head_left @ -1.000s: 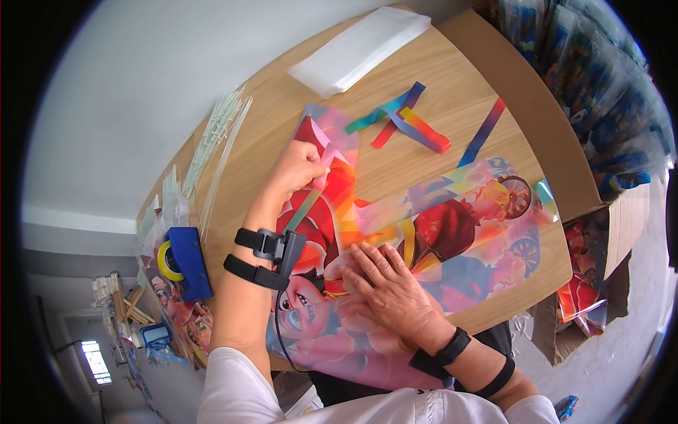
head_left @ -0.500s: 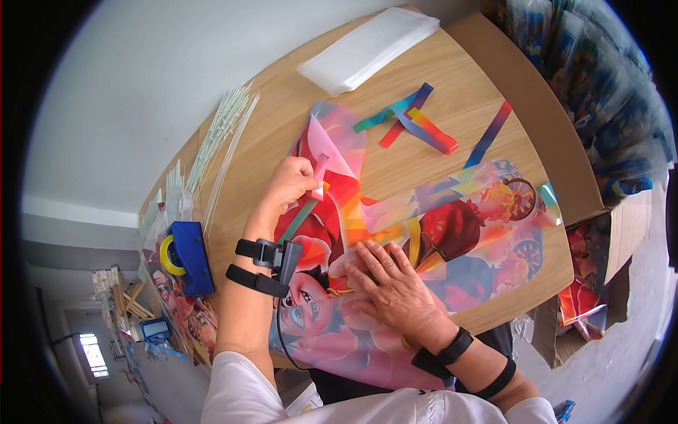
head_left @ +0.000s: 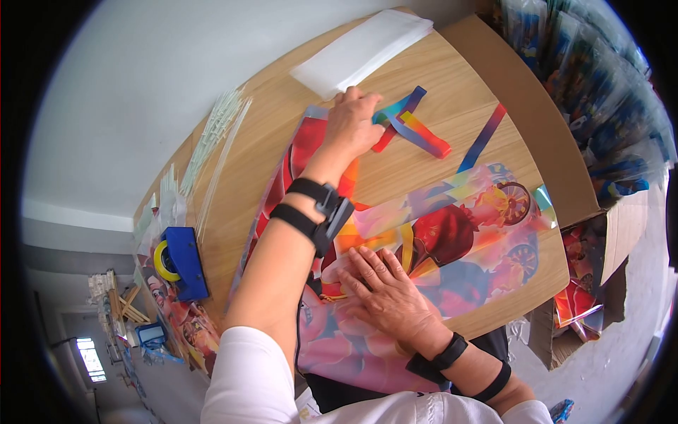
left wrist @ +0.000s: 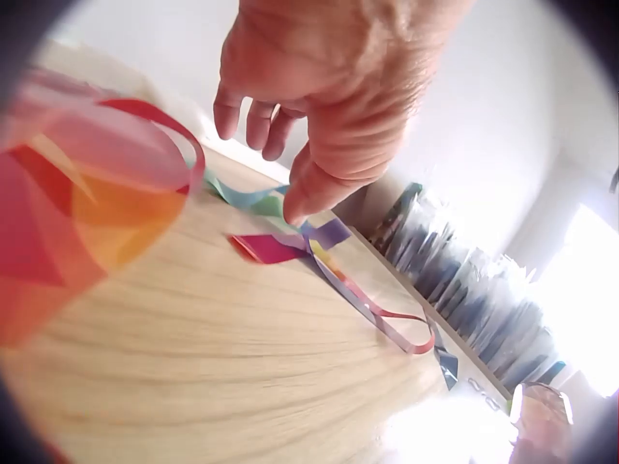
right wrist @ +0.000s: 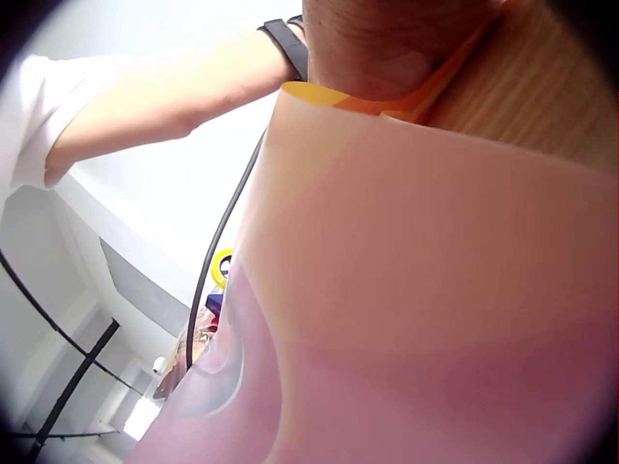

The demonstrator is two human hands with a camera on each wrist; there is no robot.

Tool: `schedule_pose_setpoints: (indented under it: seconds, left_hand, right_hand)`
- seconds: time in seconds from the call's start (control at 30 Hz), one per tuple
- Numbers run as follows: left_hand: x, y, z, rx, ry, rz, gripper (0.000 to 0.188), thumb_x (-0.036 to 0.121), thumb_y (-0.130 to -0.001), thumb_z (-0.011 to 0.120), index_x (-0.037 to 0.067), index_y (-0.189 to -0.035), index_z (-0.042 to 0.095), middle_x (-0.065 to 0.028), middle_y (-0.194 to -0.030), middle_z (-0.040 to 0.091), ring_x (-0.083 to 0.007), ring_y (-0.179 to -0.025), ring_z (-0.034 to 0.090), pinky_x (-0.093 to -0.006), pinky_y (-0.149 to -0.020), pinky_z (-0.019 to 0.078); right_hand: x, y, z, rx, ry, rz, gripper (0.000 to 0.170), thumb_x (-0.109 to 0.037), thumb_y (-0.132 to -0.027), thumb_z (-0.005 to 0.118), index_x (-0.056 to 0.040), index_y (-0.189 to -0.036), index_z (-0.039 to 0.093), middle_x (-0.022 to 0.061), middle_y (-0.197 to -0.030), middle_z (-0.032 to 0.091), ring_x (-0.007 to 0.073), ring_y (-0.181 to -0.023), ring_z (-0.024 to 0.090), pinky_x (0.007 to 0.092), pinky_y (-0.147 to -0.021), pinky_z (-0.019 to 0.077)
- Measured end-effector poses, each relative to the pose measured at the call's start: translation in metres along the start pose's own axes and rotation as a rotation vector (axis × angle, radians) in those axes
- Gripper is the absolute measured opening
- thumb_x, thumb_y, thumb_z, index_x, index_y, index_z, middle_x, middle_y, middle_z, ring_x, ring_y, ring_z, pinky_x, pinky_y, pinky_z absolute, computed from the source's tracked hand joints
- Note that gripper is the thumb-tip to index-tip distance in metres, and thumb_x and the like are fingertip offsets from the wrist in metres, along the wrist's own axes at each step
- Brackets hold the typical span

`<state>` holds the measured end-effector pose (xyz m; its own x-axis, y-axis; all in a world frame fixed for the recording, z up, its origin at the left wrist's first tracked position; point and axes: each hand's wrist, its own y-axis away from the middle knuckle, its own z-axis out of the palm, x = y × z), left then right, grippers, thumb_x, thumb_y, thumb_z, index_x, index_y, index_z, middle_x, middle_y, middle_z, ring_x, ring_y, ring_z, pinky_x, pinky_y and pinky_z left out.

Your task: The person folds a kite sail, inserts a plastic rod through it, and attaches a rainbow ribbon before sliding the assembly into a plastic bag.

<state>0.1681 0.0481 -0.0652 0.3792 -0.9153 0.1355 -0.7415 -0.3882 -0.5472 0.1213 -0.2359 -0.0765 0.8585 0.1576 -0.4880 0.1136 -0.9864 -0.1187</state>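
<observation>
- The printed sheet [head_left: 448,233] lies on the table [head_left: 466,78], one long part pointing away from the person, another rightward.
- The right hand [head_left: 388,293] rests flat on it.
- The left hand [head_left: 353,127], fingers loose and empty, hangs beside the ribbons [head_left: 427,134].

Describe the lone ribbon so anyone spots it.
On the table, find the edge beside the brown cardboard. The ribbon lies near it, running from blue to red. It sits apart from the other ribbons, which cross in a heap.
</observation>
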Motion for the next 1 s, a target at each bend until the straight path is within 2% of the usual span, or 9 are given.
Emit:
schedule_pose_setpoints:
  seconds: [0.1, 0.2, 0.27, 0.33, 0.43, 0.63, 0.8, 0.87, 1.0]
  left_hand:
    - [0.004, -0.013, 0.018, -0.064, -0.003, 0.013, 0.027, 0.012, -0.069, 0.075, 0.007, -0.095, 0.068, -0.0129, -0.08, 0.063, -0.0352, -0.076, 0.06, -0.0453, -0.074, 0.0518]
    - [-0.001, -0.022, 0.023, -0.013, 0.109, -0.21, 0.014, 0.008, -0.068, 0.072, 0.004, -0.081, 0.067, -0.0113, -0.077, 0.063, -0.0281, -0.079, 0.061, -0.0421, -0.07, 0.0513]
    - [-0.014, -0.023, 0.004, 0.172, 0.586, -0.648, 0.006, 0.006, -0.073, 0.068, 0.002, -0.076, 0.066, -0.0078, -0.076, 0.064, -0.0186, -0.067, 0.059, -0.035, -0.059, 0.0479]
    - [-0.015, -0.015, -0.015, 0.424, 0.924, -0.767, 0.007, 0.007, -0.079, 0.065, 0.001, -0.076, 0.064, -0.0046, -0.075, 0.063, -0.0133, -0.06, 0.055, -0.0289, -0.053, 0.0427]
    - [-0.019, 0.006, -0.048, 0.526, 0.92, -1.0, 0.008, 0.008, -0.082, 0.066, 0.002, -0.081, 0.062, -0.0036, -0.078, 0.062, -0.0127, -0.067, 0.058, -0.027, -0.054, 0.0424]
    - [-0.03, 0.068, -0.082, 0.672, 0.952, -1.258, 0.015, 0.013, -0.083, 0.068, 0.005, -0.091, 0.059, -0.005, -0.084, 0.063, -0.0132, -0.073, 0.059, -0.0266, -0.057, 0.0443]
    - [-0.05, 0.125, -0.095, 0.631, 0.963, -1.438, 0.014, 0.016, -0.088, 0.064, 0.006, -0.093, 0.057, -0.0081, -0.09, 0.065, -0.0156, -0.074, 0.061, -0.0284, -0.058, 0.0463]
    - [-0.053, 0.14, -0.097, 0.684, 1.112, -1.494, 0.015, 0.018, -0.089, 0.062, 0.007, -0.097, 0.057, -0.0068, -0.091, 0.064, -0.0175, -0.079, 0.06, -0.0344, -0.068, 0.046]
    - [-0.044, 0.148, -0.104, 0.77, 1.21, -1.549, 0.011, 0.012, -0.09, 0.058, 0.003, -0.096, 0.056, -0.0058, -0.081, 0.064, -0.0145, -0.069, 0.061, -0.0291, -0.055, 0.0459]
  right_hand:
    - [-0.001, 0.0, 0.0, 0.02, -0.007, 0.008, 0.066, -0.047, -0.087, 0.057, -0.0111, -0.141, 0.044, 0.0155, -0.153, 0.032, 0.029, -0.142, 0.029, 0.0466, -0.118, 0.018]
    - [0.001, 0.001, 0.0, 0.026, -0.004, 0.008, 0.065, -0.048, -0.088, 0.056, -0.011, -0.141, 0.044, 0.0154, -0.153, 0.032, 0.0291, -0.142, 0.029, 0.0464, -0.118, 0.0178]
    - [0.0, 0.0, 0.0, 0.017, -0.01, 0.003, 0.066, -0.049, -0.089, 0.055, -0.011, -0.141, 0.044, 0.0154, -0.153, 0.033, 0.0292, -0.142, 0.029, 0.0465, -0.118, 0.0173]
    - [0.0, 0.001, 0.0, 0.026, -0.018, 0.004, 0.066, -0.049, -0.089, 0.054, -0.011, -0.142, 0.043, 0.0154, -0.153, 0.033, 0.0292, -0.142, 0.029, 0.0465, -0.118, 0.0172]
    - [0.0, 0.001, 0.001, 0.032, -0.014, 0.003, 0.067, -0.05, -0.089, 0.054, -0.011, -0.142, 0.042, 0.0153, -0.153, 0.033, 0.0292, -0.142, 0.029, 0.0466, -0.118, 0.017]
    - [0.0, 0.001, 0.002, 0.034, -0.005, 0.003, 0.069, -0.049, -0.087, 0.056, -0.0114, -0.143, 0.042, 0.0144, -0.153, 0.032, 0.0289, -0.143, 0.029, 0.0468, -0.118, 0.0163]
    - [-0.001, 0.001, 0.003, 0.015, -0.003, 0.006, 0.069, -0.049, -0.086, 0.057, -0.0116, -0.142, 0.042, 0.0139, -0.153, 0.032, 0.0284, -0.143, 0.028, 0.0466, -0.119, 0.0155]
    - [-0.001, 0.001, 0.003, 0.022, 0.007, 0.006, 0.069, -0.049, -0.086, 0.057, -0.0119, -0.142, 0.043, 0.014, -0.153, 0.032, 0.0282, -0.143, 0.028, 0.0463, -0.119, 0.0151]
    - [-0.001, 0.001, 0.002, 0.025, -0.003, 0.009, 0.068, -0.05, -0.086, 0.058, -0.0126, -0.142, 0.044, 0.014, -0.153, 0.031, 0.0283, -0.143, 0.028, 0.046, -0.119, 0.0151]
